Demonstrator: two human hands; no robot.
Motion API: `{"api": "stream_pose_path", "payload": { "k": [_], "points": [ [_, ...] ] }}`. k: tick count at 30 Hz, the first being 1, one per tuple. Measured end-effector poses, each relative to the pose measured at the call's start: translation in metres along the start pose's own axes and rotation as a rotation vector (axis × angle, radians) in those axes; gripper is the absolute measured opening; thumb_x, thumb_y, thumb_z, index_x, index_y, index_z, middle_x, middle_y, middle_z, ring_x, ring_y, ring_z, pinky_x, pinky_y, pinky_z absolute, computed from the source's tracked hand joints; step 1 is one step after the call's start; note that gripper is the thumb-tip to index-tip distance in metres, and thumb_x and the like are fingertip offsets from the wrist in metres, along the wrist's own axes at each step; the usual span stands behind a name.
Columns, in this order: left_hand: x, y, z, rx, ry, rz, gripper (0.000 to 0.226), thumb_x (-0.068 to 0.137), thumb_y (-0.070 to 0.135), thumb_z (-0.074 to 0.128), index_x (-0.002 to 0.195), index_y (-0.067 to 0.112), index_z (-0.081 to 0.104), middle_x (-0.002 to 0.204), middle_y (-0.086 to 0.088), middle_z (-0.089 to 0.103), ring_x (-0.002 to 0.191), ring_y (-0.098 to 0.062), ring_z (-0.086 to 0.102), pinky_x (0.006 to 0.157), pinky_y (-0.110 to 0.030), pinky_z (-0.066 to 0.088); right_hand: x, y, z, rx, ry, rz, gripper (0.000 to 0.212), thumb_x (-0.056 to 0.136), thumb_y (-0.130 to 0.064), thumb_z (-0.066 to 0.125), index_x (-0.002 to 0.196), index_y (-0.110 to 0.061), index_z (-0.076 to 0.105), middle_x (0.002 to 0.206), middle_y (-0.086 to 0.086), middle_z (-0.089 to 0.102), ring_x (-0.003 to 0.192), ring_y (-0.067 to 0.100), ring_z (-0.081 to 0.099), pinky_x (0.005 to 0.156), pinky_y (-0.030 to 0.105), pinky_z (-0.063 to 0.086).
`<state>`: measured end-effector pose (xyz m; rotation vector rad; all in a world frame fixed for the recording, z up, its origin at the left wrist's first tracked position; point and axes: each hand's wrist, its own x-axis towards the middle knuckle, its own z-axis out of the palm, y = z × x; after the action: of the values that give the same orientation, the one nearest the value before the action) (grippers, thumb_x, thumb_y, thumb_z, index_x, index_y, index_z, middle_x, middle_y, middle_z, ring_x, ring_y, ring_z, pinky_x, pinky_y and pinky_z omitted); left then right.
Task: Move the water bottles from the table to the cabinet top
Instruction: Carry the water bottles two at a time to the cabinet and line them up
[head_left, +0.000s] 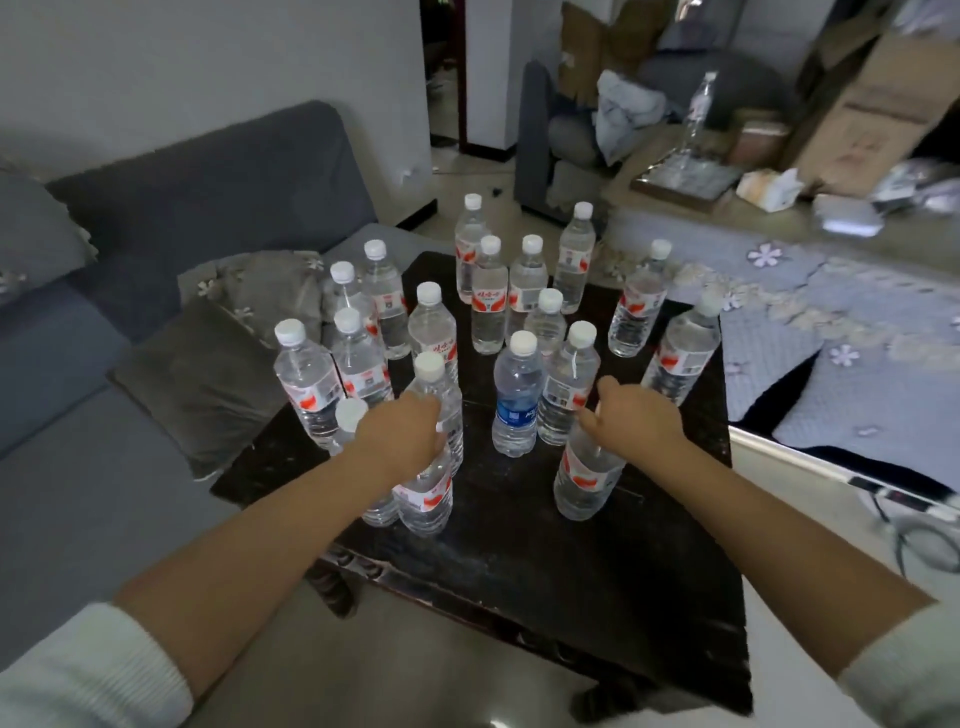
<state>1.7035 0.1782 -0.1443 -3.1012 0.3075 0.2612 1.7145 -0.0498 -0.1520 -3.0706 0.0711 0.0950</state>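
Observation:
Several clear water bottles with white caps and red-and-white labels stand on a dark square table (519, 551). One bottle with a blue label (515, 402) stands near the middle. My left hand (402, 434) is closed over the top of a red-label bottle (423, 499) at the near left of the group. My right hand (636, 418) grips the neck of another red-label bottle (584, 480) at the near right. Both bottles still stand upright on the table. One bottle (698, 104) stands on a far surface at the upper right.
A grey sofa (156, 208) with cushions runs along the left of the table. A bed with a flowered blue cover (841, 332) lies to the right. Cardboard boxes (862, 109), a tissue pack and clutter fill the far right. A doorway (441, 73) opens behind.

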Motion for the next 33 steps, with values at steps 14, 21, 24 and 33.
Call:
{"api": "stream_pose_path", "payload": {
  "k": [14,21,24,33],
  "points": [
    [-0.029,0.069,-0.011,-0.128,-0.011,0.28,0.032,0.088,0.03,0.057,0.111,0.008,0.059,0.114,-0.011,0.058,0.109,-0.026,0.055,0.084,-0.032,0.042,-0.102,0.046,0.019,0.521,0.173,0.168,0.02,0.083,-0.029,0.063,0.082,-0.014,0.049,0.079,0.002,0.054,0.076,0.017,0.051,0.061,0.026,0.036],
    [-0.074,0.199,-0.013,-0.153,-0.032,0.613,0.024,0.084,0.029,0.062,0.099,0.01,0.061,0.094,-0.002,0.045,0.103,-0.027,0.055,0.084,-0.033,0.042,-0.219,0.135,0.0,0.573,0.291,0.4,0.031,0.074,-0.031,0.07,0.091,-0.005,0.066,0.085,-0.001,0.058,0.082,0.012,0.049,0.073,0.021,0.034],
    [-0.099,0.261,-0.008,-0.186,-0.027,0.754,0.032,0.082,0.03,0.066,0.105,0.008,0.062,0.103,-0.008,0.053,0.107,-0.026,0.054,0.08,-0.027,0.038,-0.278,0.169,-0.01,0.523,0.325,0.485,0.026,0.075,-0.024,0.072,0.091,-0.004,0.066,0.082,-0.001,0.055,0.081,0.013,0.048,0.069,0.02,0.031],
    [-0.23,0.488,0.015,-0.3,-0.11,1.259,0.025,0.075,0.022,0.071,0.091,0.004,0.065,0.098,-0.012,0.062,0.102,-0.03,0.059,0.079,-0.029,0.044,-0.493,0.263,-0.017,0.412,0.55,0.987,0.026,0.072,-0.023,0.072,0.089,-0.005,0.066,0.08,0.007,0.063,0.082,0.025,0.054,0.07,0.029,0.042]
  ]
}}
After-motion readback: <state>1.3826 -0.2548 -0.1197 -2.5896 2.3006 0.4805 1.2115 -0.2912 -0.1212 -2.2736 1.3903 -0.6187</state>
